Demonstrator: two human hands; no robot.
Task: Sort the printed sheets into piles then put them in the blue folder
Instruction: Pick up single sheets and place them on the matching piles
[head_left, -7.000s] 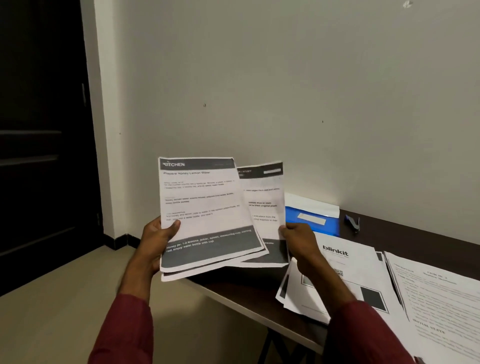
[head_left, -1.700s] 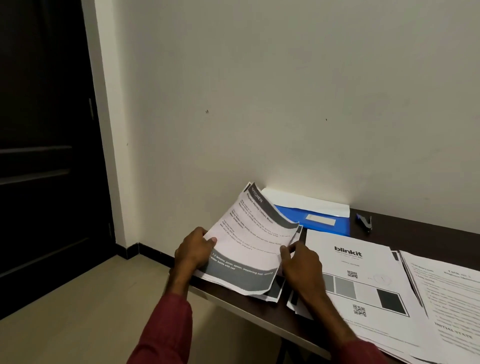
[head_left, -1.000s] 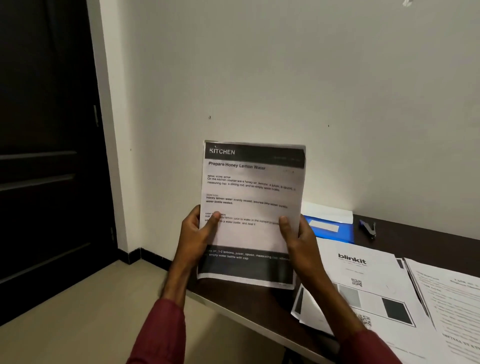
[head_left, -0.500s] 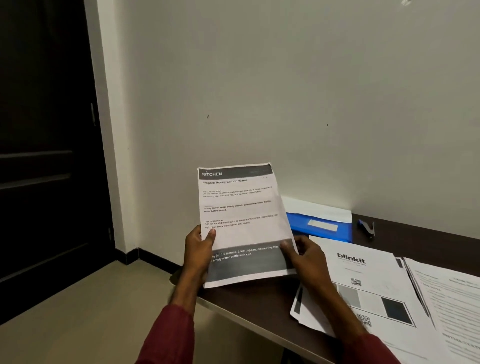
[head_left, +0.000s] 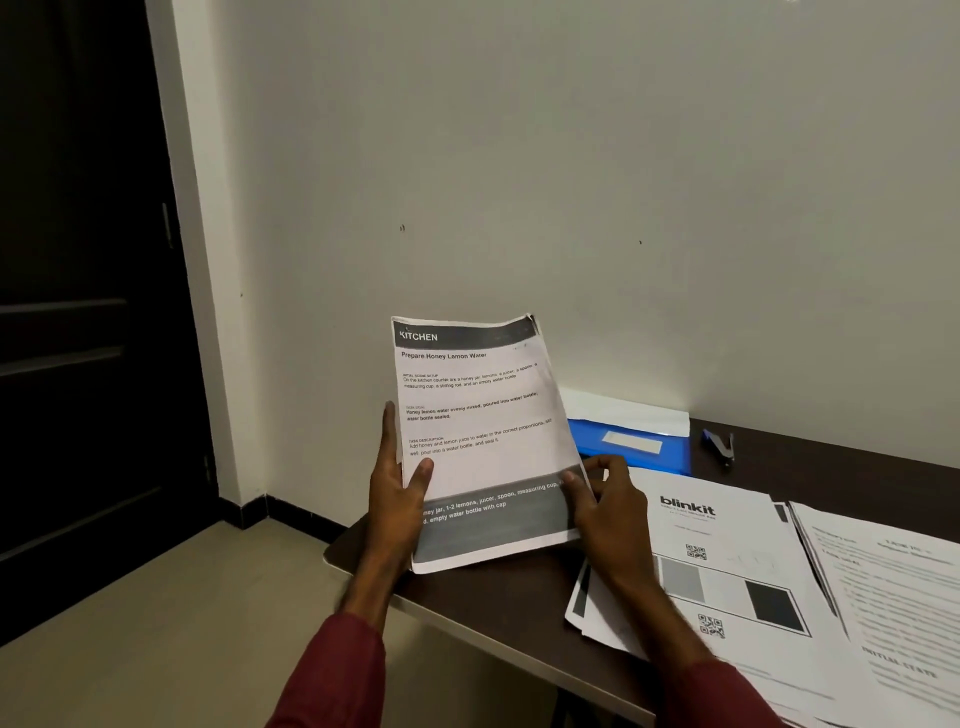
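The table (head_left: 498, 603) holds piles of sheets (head_left: 727, 566) at my right, with the blue folder (head_left: 584, 441) behind them by the wall. My left hand (head_left: 397, 499) and right hand (head_left: 608, 509) each grip a side edge of the kitchen sheets (head_left: 483, 415), held upright above the table's corner.

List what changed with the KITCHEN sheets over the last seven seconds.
The KITCHEN sheets, fanned apart then, dipped to the table and came up as one squared stack. Left hand and right hand grip them throughout. Blue folder and blinkit pile stayed put.
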